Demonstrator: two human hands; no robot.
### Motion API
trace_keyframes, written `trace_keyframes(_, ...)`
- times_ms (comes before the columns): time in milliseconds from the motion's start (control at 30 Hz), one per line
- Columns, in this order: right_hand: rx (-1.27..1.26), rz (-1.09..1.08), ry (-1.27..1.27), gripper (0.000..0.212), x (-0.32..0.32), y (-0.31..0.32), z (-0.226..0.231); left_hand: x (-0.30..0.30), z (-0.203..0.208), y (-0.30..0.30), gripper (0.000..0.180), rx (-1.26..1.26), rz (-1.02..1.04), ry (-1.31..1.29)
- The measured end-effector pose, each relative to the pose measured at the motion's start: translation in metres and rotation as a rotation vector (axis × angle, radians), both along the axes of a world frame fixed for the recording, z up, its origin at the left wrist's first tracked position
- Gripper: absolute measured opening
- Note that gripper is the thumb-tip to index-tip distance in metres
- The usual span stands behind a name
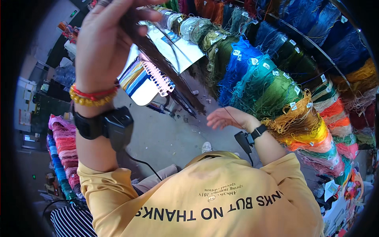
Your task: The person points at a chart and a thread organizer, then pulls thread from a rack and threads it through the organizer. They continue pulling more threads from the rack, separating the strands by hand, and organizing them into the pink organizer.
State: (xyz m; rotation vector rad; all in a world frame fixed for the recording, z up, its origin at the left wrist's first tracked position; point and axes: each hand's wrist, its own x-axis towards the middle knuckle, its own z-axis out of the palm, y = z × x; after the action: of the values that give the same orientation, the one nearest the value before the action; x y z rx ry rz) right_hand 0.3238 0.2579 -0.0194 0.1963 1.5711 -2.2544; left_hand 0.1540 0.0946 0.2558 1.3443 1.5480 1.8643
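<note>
My left hand point(103, 43) is raised at the upper left, closed round the top of a long skein of dark brown thread point(160, 57). The strands slant down to the right from it, with loose ends low over the floor. Part of the grip is cut off by the top edge. Lower and to the right, my right hand point(231, 118) stays apart from the skein, its fingers stretched out. One thin dark strand point(233, 116) crosses in front of it.
Racks of coloured thread skeins point(252, 83) with small white tags curve along my right. Beyond the brown skein lies a pink holed card point(156, 75) with coloured threads, near a white sheet point(183, 51). Another skein rack point(65, 146) stands left. The floor point(158, 126) is grey.
</note>
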Motion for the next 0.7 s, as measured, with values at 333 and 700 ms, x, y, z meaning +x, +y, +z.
trace_keyframes(333,0.065,0.148,0.023,0.033,0.028,0.016,0.02,-0.067,-0.007,-0.047,0.026,-0.369,0.69,0.477)
trace_keyframes(700,0.537,-0.086,0.057,0.023,-0.04,-0.048,-0.109,-0.019,0.068,-0.075,0.031,-0.143,-0.171,-0.199)
